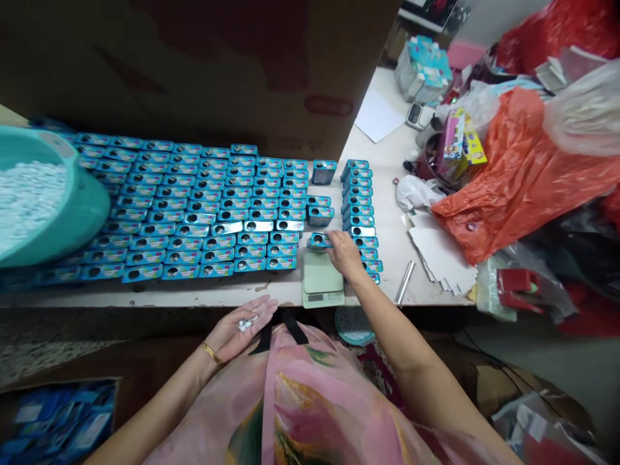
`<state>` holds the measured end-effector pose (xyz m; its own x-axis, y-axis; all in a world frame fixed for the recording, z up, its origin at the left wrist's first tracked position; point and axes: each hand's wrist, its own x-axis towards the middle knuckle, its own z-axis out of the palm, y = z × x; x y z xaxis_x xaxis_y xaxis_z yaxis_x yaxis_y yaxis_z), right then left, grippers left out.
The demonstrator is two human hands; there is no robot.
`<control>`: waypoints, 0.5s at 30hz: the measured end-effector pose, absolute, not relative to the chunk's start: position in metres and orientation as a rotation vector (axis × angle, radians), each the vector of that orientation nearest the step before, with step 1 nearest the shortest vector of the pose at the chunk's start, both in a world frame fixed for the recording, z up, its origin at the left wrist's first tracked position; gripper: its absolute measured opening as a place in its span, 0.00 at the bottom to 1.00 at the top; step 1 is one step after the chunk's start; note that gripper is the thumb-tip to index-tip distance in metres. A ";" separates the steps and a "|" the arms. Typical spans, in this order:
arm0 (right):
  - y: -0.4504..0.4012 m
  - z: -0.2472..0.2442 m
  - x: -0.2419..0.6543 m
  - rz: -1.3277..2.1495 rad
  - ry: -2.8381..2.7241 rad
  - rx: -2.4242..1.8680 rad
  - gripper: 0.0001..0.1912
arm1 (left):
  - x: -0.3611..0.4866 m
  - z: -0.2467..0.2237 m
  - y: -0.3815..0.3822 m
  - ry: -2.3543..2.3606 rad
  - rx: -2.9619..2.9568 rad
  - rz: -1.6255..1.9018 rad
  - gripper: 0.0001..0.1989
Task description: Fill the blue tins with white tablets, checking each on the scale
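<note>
My left hand (247, 326) is palm up in front of the table edge, slightly cupped, with several small white pieces (247, 323) lying in it. Just behind the pale green kitchen scale (323, 274), my right hand (345, 254) has its fingers closed on the end of a small blue tin (318, 241) with a dark round opening on top. The tin's right end is hidden by the fingers. Rows of similar blue tins (217, 227) stand to the left, and a single column of tins (359, 210) is on the right.
A turquoise basin (87, 206) full of small white pieces is at the left. A large cardboard box (194, 71) stands behind the tins. To the right are a metal tube (405, 282), white card sheets (438, 255) and an orange plastic bag (513, 174). Another basin (356, 337) sits below the table edge.
</note>
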<state>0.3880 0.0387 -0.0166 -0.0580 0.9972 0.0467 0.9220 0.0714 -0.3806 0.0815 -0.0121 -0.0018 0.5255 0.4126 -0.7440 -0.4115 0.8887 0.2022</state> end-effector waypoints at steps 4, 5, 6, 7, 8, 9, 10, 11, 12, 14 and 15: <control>0.077 -0.026 0.386 0.255 -2.095 -1.916 0.21 | 0.070 -0.003 -0.010 0.928 0.007 0.532 0.32; 0.082 -0.028 0.387 0.210 -2.105 -1.907 0.20 | 0.067 -0.003 -0.009 0.941 0.007 0.534 0.32; 0.087 -0.029 0.388 0.164 -2.114 -1.893 0.20 | 0.064 -0.004 -0.009 0.955 0.008 0.536 0.32; 0.092 -0.029 0.390 0.122 -2.118 -1.877 0.19 | 0.061 -0.004 -0.009 0.969 0.007 0.538 0.33; 0.100 -0.029 0.395 0.089 -2.113 -1.864 0.18 | 0.059 -0.004 -0.009 0.983 0.006 0.540 0.34; 0.112 -0.027 0.400 0.060 -2.095 -1.860 0.17 | 0.057 -0.004 -0.009 0.994 0.004 0.546 0.34; 0.127 -0.026 0.407 0.035 -2.066 -1.867 0.17 | 0.055 -0.004 -0.009 1.007 0.001 0.556 0.35; 0.146 -0.024 0.415 0.013 -2.031 -1.883 0.17 | 0.054 -0.004 -0.009 1.018 -0.005 0.573 0.35; 0.167 -0.023 0.422 -0.001 -1.998 -1.908 0.18 | 0.052 -0.003 -0.010 1.029 -0.015 0.596 0.36; 0.212 -0.023 0.435 0.007 -1.958 -1.988 0.22 | 0.048 -0.002 -0.013 1.055 -0.044 0.648 0.37; 0.233 -0.026 0.439 0.039 -1.943 -2.053 0.25 | 0.046 -0.001 -0.016 1.069 -0.062 0.671 0.38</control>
